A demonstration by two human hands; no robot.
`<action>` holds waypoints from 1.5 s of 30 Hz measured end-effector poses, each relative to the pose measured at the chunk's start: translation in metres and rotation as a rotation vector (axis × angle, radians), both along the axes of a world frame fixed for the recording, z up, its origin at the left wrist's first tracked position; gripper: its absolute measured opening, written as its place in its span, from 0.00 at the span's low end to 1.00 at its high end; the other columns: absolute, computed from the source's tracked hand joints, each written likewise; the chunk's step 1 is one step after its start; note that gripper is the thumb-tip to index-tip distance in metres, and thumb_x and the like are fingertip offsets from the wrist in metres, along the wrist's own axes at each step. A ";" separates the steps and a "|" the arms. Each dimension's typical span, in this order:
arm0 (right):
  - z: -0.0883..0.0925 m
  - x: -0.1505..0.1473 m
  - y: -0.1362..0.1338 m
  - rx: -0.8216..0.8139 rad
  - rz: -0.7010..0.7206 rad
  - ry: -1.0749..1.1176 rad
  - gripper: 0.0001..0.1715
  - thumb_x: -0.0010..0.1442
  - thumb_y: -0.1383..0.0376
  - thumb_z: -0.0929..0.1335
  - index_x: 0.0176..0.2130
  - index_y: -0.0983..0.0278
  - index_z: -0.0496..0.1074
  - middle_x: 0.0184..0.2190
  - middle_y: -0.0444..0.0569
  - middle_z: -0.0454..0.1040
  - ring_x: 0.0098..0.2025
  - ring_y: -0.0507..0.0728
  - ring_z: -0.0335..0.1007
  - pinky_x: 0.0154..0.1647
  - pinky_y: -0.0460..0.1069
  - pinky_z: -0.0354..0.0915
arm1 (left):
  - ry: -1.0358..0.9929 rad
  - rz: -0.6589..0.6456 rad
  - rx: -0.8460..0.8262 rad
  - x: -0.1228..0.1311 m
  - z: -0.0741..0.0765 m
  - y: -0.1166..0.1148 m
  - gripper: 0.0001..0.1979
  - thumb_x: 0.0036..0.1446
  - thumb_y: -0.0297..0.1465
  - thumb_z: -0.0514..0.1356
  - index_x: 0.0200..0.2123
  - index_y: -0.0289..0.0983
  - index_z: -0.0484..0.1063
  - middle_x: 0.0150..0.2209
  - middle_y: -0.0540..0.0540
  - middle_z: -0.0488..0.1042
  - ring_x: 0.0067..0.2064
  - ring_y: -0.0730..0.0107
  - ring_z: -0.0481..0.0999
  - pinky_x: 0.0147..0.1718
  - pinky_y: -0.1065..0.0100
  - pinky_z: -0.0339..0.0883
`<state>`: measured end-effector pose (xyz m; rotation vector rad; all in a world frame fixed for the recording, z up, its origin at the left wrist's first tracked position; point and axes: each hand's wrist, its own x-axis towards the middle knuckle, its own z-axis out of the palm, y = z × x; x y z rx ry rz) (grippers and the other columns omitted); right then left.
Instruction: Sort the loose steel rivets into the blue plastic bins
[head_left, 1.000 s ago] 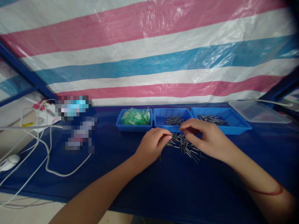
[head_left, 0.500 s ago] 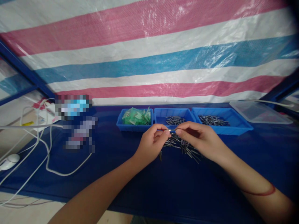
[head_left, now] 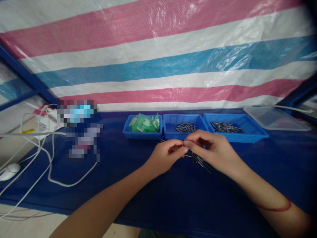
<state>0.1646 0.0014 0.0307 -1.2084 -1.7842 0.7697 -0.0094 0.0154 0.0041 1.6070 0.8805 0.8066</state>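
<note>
My left hand [head_left: 164, 158] and my right hand [head_left: 214, 150] meet at the fingertips above the front edge of the middle blue bin [head_left: 170, 123]. Both are closed in a pinch on a thin metal rod, now mostly hidden between the fingers. Just below them, a loose pile of thin metal rods [head_left: 201, 162] lies on the blue tabletop [head_left: 158, 201], partly covered by my hands. More short metal pins [head_left: 186, 127] lie in the middle bin. Darker rods [head_left: 226, 127] fill part of the right blue bin [head_left: 255, 130].
Green plastic packets [head_left: 145, 123] sit in the left blue bin [head_left: 128, 134]. A clear plastic lid [head_left: 274, 119] lies at the back right. White cables [head_left: 51, 165] and a white mouse [head_left: 10, 171] are on the left. A striped sheet [head_left: 158, 69] hangs behind the table.
My hands have come closer together, and the left has shifted slightly right and down. The rod that showed between the fingertips is now mostly hidden.
</note>
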 end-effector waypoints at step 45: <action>-0.003 0.067 0.027 0.299 -0.552 -0.687 0.18 0.57 0.54 0.62 0.29 0.62 0.74 0.28 0.48 0.75 0.33 0.60 0.70 0.33 0.52 0.57 | 0.908 -0.066 1.021 -0.005 -0.003 -0.002 0.08 0.64 0.31 0.52 0.41 0.41 0.71 0.40 0.49 0.72 0.44 0.66 0.65 0.39 0.61 0.49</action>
